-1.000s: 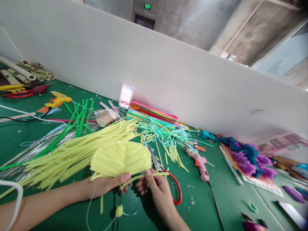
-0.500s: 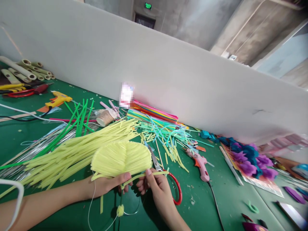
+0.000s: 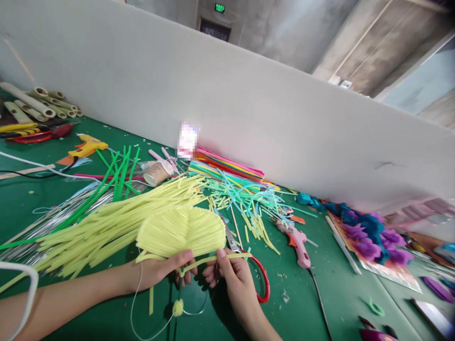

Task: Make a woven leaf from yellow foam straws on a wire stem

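Note:
A wide pale-yellow leaf shape (image 3: 183, 232), made of pipe cleaners side by side with a central seam, is held up at the lower middle. My left hand (image 3: 167, 270) is closed on its base, where a thin green stem (image 3: 180, 289) runs down. Between the thumb and fingers of my right hand (image 3: 231, 274) is a yellow pipe cleaner (image 3: 232, 256), whose other end meets the stem by my left hand. A small yellow fuzzy knot (image 3: 178, 307) sits lower on the stem, with thin wire looping near it. Red-handled scissors (image 3: 265, 282) lie just beyond my right hand.
Loose yellow pipe cleaners (image 3: 106, 227) lie behind the leaf. Cut turquoise pieces (image 3: 249, 194) cover the middle. A pink glue gun (image 3: 300, 246) with its cord is on the right, a yellow glue gun (image 3: 87, 147) at left. A white partition (image 3: 227, 104) closes off the back.
Almost nothing differs. The leaf and both hands appear shifted very slightly to the right, as does the whole view; both grips stay the same.

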Demonstrator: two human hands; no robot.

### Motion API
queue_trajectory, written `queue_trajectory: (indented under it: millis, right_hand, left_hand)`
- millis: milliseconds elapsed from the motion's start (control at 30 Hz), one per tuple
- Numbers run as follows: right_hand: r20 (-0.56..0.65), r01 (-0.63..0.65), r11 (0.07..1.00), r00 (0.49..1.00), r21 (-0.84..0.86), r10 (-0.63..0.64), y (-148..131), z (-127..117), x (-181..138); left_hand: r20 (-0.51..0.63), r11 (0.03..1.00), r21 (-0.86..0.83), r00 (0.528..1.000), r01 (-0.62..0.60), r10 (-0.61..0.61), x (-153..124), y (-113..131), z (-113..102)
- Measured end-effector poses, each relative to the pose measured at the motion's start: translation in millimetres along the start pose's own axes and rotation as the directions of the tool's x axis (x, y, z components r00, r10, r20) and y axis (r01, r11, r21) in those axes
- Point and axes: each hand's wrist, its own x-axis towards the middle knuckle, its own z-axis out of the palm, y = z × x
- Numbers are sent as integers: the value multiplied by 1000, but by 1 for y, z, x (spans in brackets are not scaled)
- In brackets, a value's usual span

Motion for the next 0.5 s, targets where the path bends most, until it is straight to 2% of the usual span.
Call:
queue_trajectory:
  millis: [267, 500]
  right_hand:
    - [-31, 7, 1000, 999, 13, -7, 0, 0, 0]
    - [-61, 9, 999, 998, 36, -7, -2, 0, 1]
  left_hand:
    - [60, 996, -88, 997, -33, 38, 1, 1, -3]
    - [30, 990, -138, 999, -22, 26, 0, 3, -2]
